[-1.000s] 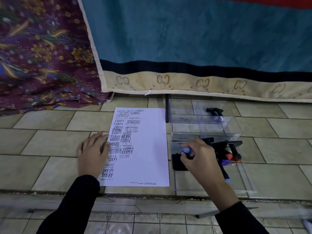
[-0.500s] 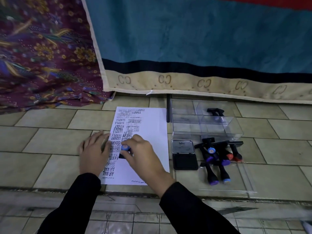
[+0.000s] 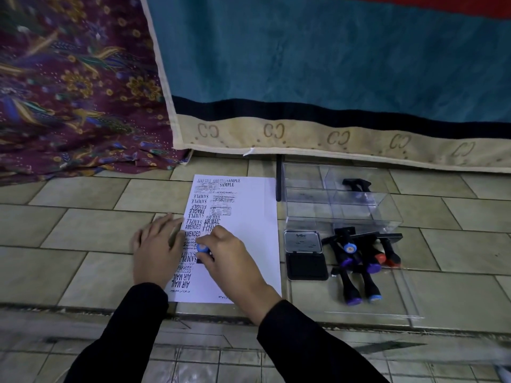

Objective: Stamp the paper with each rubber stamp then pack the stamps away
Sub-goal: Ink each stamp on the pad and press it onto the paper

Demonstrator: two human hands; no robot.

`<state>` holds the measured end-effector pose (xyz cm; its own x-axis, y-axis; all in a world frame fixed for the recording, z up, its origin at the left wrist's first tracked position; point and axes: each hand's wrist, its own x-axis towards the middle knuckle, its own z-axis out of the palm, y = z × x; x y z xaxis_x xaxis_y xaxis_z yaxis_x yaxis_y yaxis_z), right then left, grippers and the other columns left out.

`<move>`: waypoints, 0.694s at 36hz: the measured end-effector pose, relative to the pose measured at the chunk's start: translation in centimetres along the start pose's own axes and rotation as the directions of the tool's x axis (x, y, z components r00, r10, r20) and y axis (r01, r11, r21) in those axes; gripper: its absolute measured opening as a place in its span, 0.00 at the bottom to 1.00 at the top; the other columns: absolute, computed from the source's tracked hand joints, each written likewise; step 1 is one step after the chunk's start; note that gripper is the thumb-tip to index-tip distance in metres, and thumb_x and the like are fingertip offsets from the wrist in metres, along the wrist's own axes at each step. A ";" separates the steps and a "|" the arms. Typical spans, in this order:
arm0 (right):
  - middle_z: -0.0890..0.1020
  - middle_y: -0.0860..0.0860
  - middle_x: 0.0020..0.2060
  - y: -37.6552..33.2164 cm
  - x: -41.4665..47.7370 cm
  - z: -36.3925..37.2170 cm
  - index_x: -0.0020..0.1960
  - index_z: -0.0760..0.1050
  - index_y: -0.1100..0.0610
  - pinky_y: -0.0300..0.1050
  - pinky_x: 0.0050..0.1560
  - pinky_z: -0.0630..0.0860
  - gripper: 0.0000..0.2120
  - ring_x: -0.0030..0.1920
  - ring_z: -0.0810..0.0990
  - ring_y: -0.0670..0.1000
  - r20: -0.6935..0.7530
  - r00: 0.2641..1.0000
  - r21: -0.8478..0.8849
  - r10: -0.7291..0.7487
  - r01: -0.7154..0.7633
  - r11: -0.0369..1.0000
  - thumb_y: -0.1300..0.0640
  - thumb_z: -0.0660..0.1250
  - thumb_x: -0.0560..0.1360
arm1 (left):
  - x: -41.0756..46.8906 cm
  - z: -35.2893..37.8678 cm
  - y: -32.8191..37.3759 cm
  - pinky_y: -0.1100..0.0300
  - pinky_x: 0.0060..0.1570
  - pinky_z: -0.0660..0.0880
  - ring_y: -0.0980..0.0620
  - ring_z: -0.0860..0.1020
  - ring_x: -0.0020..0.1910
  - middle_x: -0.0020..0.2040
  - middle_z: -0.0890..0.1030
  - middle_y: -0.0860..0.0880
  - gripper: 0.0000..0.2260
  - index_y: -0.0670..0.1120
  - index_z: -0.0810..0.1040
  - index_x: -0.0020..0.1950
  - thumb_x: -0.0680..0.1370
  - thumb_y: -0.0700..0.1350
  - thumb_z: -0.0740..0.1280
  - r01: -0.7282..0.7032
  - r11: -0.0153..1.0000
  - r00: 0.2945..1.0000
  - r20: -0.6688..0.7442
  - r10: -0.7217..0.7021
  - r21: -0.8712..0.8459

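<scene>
A white sheet of paper (image 3: 249, 244) lies on the tiled floor, its left half covered with black stamp prints. My left hand (image 3: 157, 247) rests flat on the paper's left edge, fingers spread. My right hand (image 3: 232, 258) grips a black rubber stamp with a blue cap (image 3: 202, 248) and holds it down on the paper's left-middle. To the right sits an open black ink pad (image 3: 305, 254). Several more stamps (image 3: 359, 261) with purple, blue and red caps lie in a heap beside it. One black stamp (image 3: 356, 184) lies inside the clear plastic box (image 3: 343, 203).
The clear lid (image 3: 401, 297) lies flat on the floor under the heap of stamps. A teal rug with a cream border (image 3: 304, 78) hangs behind, and a patterned maroon cloth (image 3: 69, 92) lies at the back left. A floor step edge (image 3: 83, 308) runs across near me.
My right hand carried the blue-capped stamp from the ink pad leftward onto the paper and now presses it there. My left hand stayed on the paper's edge.
</scene>
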<state>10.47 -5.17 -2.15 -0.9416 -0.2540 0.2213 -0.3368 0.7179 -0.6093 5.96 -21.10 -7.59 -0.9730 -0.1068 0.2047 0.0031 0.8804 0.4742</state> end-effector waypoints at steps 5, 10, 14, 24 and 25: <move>0.73 0.56 0.48 0.0 -0.1 0.3 0.54 0.75 0.63 0.52 0.48 0.75 0.09 0.47 0.76 0.58 -0.002 1.000 -0.058 -0.023 0.023 0.998 0.61 0.62 0.77 | 0.0 0.0 0.0 0.51 0.70 0.53 0.48 0.67 0.69 0.70 0.73 0.51 0.16 0.52 0.78 0.64 0.78 0.50 0.61 -0.007 1.000 1.000 0.010 0.007 0.003; 0.74 0.56 0.47 -0.1 0.5 0.1 0.48 0.76 0.64 0.46 0.46 0.72 0.05 0.47 0.75 0.56 -0.019 0.999 -0.048 -0.034 0.033 0.998 0.63 0.63 0.76 | -0.1 0.1 0.1 0.49 0.70 0.54 0.48 0.68 0.69 0.70 0.73 0.51 0.14 0.52 0.78 0.64 0.79 0.46 0.65 -0.008 1.000 1.000 0.003 0.008 0.011; 0.75 0.57 0.48 -0.1 -0.5 0.3 0.51 0.76 0.64 0.50 0.48 0.73 0.06 0.49 0.75 0.56 -0.004 0.998 -0.062 -0.069 0.068 0.996 0.65 0.64 0.75 | -0.2 0.0 0.1 0.50 0.71 0.54 0.48 0.68 0.69 0.70 0.73 0.51 0.14 0.52 0.78 0.64 0.79 0.45 0.65 -0.003 1.000 1.000 0.009 0.003 0.009; 0.76 0.57 0.47 0.0 0.8 -0.2 0.48 0.76 0.65 0.53 0.48 0.74 0.04 0.46 0.76 0.57 -0.019 1.000 -0.001 -0.018 0.018 1.000 0.65 0.64 0.75 | -0.3 -0.1 0.2 0.50 0.72 0.53 0.48 0.67 0.70 0.71 0.72 0.51 0.14 0.52 0.77 0.66 0.80 0.46 0.64 0.003 1.000 1.000 0.018 -0.003 0.010; 0.75 0.57 0.47 0.0 0.6 -0.1 0.48 0.76 0.65 0.53 0.47 0.74 0.04 0.46 0.76 0.57 -0.020 0.999 -0.003 -0.026 0.026 1.000 0.65 0.64 0.75 | -0.3 -0.1 0.3 0.49 0.72 0.53 0.48 0.67 0.70 0.71 0.72 0.51 0.14 0.52 0.77 0.65 0.80 0.46 0.64 0.004 1.000 1.000 0.019 -0.004 0.009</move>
<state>9.85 -5.20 -1.93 -0.9323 -0.2596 0.2517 -0.3608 0.7131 -0.6011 6.24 -20.88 -7.47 -0.9772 -0.1016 0.1865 -0.0027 0.8840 0.4674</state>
